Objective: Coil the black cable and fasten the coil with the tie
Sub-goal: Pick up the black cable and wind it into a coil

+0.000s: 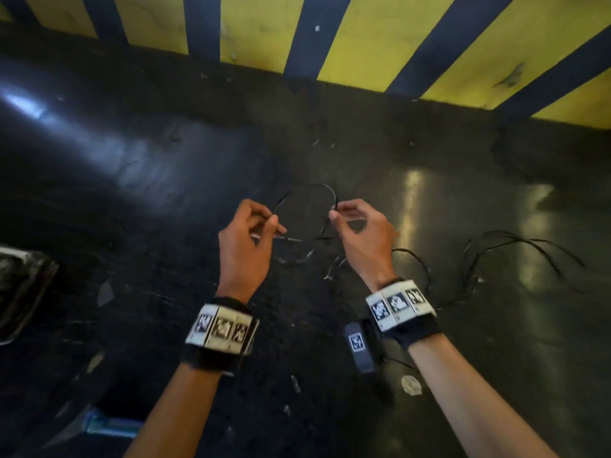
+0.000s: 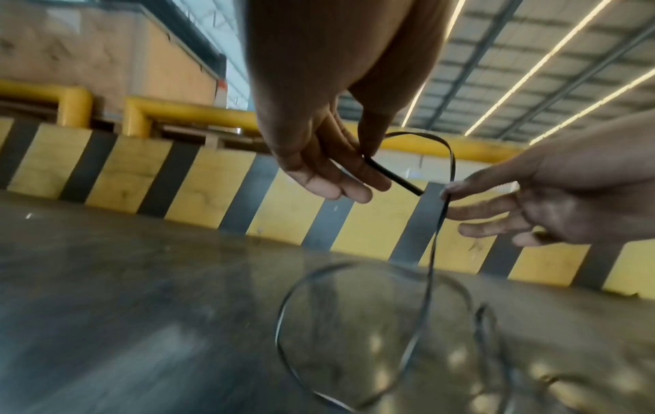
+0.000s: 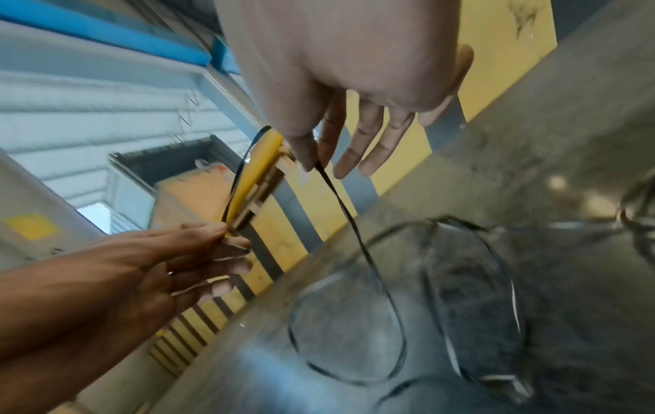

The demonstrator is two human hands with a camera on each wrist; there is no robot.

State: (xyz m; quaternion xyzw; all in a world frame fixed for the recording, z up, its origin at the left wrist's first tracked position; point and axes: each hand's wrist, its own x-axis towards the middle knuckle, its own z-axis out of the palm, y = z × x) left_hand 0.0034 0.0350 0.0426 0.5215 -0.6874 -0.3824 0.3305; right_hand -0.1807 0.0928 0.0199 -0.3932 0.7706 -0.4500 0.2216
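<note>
Pinching the black cable (image 1: 325, 190) between thumb and forefinger, the left hand (image 1: 244, 241) holds it close to one end, and a short free tip juts out past the fingers (image 2: 354, 173) in the left wrist view. The right hand (image 1: 362, 236) pinches the same cable a little farther along, its other fingers (image 3: 368, 151) loosely extended. Between the two hands the cable arches up in a single open loop, raised above the floor (image 1: 429, 160) in front of the yellow and dark striped barrier (image 1: 363, 44) that runs along the floor's far edge.

From the right hand the cable drops away and lies in loose curves on the floor beneath and to the right of that hand, with further strands trailing toward the floor's right side. Both wrists wear bands (image 1: 221, 328) with printed markers.

Against the dark floor the cable is hard to follow; where the hanging part meets the loops below cannot be traced for certain, and the wrist views blur those loops. No tie can be made out among the strands and small pale scraps (image 1: 411, 385) scattered on the floor. A dark bulky object (image 1: 23, 285) is cut off at the left edge of the head view, and a bluish item (image 1: 112, 424) near the floor's near edge is too blurred to identify.
</note>
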